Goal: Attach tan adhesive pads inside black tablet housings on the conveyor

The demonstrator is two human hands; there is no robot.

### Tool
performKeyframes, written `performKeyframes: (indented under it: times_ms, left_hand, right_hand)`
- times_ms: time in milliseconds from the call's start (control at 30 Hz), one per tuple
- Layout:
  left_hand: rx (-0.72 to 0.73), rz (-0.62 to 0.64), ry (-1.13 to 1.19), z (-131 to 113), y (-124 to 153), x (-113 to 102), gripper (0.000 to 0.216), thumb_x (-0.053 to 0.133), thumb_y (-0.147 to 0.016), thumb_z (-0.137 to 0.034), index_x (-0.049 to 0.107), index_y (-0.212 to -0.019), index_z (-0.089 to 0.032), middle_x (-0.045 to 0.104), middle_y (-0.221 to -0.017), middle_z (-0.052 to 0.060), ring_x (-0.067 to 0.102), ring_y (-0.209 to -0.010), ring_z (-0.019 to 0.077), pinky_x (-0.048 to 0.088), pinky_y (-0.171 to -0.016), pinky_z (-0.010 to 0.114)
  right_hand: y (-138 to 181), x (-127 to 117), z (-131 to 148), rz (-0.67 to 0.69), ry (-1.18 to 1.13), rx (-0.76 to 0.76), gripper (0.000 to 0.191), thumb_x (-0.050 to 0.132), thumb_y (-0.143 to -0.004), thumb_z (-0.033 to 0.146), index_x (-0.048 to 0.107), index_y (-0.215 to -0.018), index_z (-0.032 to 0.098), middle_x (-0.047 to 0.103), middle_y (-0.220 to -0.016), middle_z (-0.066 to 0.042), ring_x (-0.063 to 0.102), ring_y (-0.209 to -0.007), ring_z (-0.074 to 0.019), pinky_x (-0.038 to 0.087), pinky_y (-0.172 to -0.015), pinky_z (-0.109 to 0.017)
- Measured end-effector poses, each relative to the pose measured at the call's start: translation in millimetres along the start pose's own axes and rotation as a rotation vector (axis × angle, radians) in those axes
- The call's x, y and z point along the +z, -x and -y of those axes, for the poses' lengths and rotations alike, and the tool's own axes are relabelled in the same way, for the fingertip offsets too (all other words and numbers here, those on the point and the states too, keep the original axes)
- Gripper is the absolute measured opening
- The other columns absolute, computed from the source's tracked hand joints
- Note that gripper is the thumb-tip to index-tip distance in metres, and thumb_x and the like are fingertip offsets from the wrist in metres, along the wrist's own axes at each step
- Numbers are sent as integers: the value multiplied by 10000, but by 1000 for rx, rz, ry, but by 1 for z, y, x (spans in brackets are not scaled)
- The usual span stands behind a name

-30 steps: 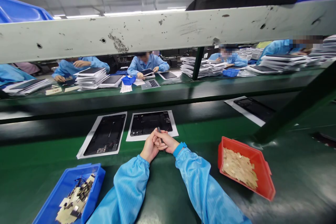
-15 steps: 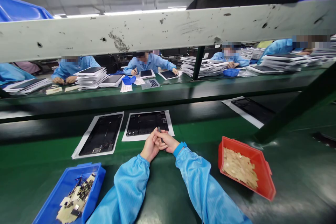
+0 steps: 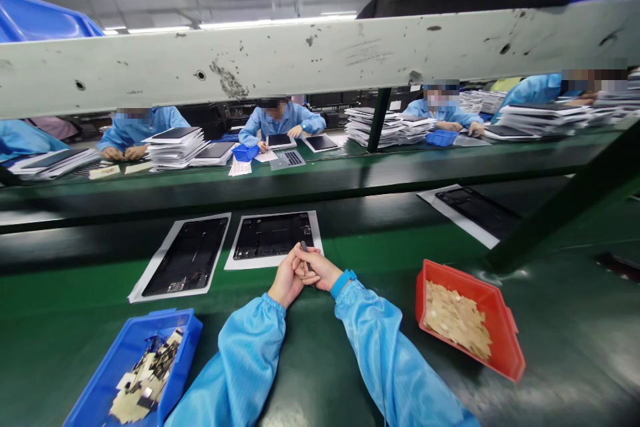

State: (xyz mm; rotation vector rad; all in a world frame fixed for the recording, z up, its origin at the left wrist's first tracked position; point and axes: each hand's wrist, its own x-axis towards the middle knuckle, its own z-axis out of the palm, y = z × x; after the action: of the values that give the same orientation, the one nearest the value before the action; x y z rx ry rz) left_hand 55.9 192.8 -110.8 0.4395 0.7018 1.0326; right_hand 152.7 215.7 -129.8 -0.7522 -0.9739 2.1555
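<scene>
Above the green surface, my left hand [image 3: 287,280] and my right hand [image 3: 323,268] are together, fingers closed and overlapping. A slim dark grey tool [image 3: 304,247] pokes up between them; it looks held in my right hand, and its kind is not clear. Just beyond my fingertips, a black tablet shell [image 3: 273,235] lies on a white sheet [image 3: 319,240]. To its left, another black tablet shell [image 3: 187,257] rests on its own white sheet [image 3: 143,288]. My left fingers are partly hidden behind the right ones, so anything inside them cannot be seen.
A blue bin [image 3: 187,353] of mixed small pieces stands at left, a red bin [image 3: 505,340] of beige pieces at right. A third shell [image 3: 477,210] lies near a green post [image 3: 565,193]. Co-workers [image 3: 283,121] sit across, beyond a raised ledge. A pale beam [image 3: 310,57] crosses overhead.
The tablet shells and their sheets have shifted slightly left. My hands have stayed in place, still together. Across the bench, a co-worker has drawn one arm back from a tablet.
</scene>
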Motion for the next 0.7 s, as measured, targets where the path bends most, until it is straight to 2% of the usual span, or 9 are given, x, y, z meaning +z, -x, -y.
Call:
performKeyframes:
  times_ms: [267, 533, 700]
  left_hand:
    - [3, 12, 1, 0, 0, 1, 399, 406, -936, -359, 661, -861, -63, 687, -900, 154, 671, -834, 235, 567, -684, 319]
    - [13, 18, 17, 1, -1, -1, 386, 445, -924, -369, 668, -847, -63, 690, -909, 158, 671, -872, 237, 560, -750, 318]
    - [-7, -2, 29, 1, -3, -2, 386, 480, -908, -400, 665, -860, -65, 693, -900, 156, 675, -867, 240, 558, -767, 331]
  right_hand:
    - [2, 3, 3, -5, -5, 13, 426, 470, -983, 435, 538, -711, 115, 435, -501, 90, 267, -294, -6, 192, -264, -122]
    - [3, 5, 5, -20, -19, 26, 441, 473, -978, 449, 540, -698, 116, 437, -484, 93, 259, -281, -3, 183, -257, -119]
    - [3, 8, 6, -27, -39, 34, 606, 397, -946, 597, 556, -627, 106, 464, -420, 51, 258, -245, -7, 148, -243, -107]
